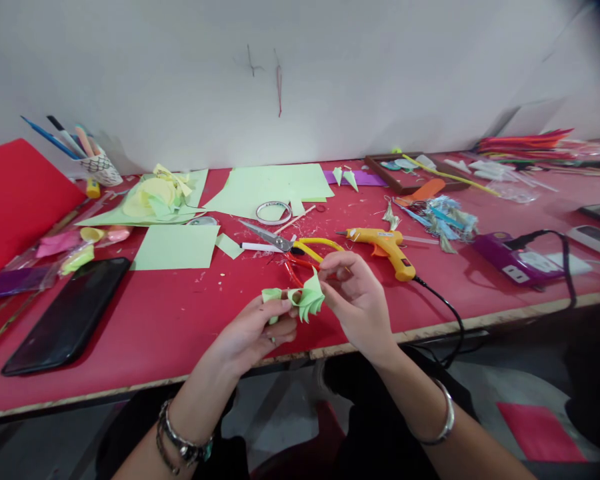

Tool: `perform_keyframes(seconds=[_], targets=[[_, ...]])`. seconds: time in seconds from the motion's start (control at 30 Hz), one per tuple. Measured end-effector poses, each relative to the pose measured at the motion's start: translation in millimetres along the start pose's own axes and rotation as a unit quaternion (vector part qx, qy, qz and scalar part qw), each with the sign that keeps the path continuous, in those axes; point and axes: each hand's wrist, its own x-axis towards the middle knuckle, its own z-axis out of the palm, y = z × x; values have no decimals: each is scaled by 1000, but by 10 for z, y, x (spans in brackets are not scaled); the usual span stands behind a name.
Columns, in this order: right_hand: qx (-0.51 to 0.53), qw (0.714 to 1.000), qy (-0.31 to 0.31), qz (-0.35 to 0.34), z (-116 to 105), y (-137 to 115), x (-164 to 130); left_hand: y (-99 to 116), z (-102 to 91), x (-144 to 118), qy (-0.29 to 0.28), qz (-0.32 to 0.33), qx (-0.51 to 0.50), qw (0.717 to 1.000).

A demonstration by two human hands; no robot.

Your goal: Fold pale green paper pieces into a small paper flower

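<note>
Above the table's front edge, a pleated light green paper piece point(310, 298) with a rolled part at its left is between my two hands. My left hand point(253, 327) pinches it from the left, thumb on top and fingers curled beneath. The fingertips of my right hand point(357, 300) are closed at its right edge; exactly where they grip is partly hidden. Just behind the paper lie open scissors point(300, 252) with red and yellow handles. A yellow glue gun point(385, 248) rests to the right of my right hand, its black cord running off the table edge.
Light green sheets point(177, 245), a tape roll point(273, 213) and a white pen point(263, 247) lie behind my hands. A black phone point(67, 313) is at left. Tassels point(447, 220), a wooden tray point(415, 175) and a purple power strip point(517, 260) occupy the right side.
</note>
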Motion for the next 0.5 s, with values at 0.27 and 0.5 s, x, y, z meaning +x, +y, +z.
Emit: perform_keyframes(seconds=[0.27,0.5], targets=[[-106,982,-117,-109,-46,-100,-29,6,21,13,41,10,-6,999],[-156,967,-148,-134,-74,-93,3,18,22,14,65,33,-10,997]])
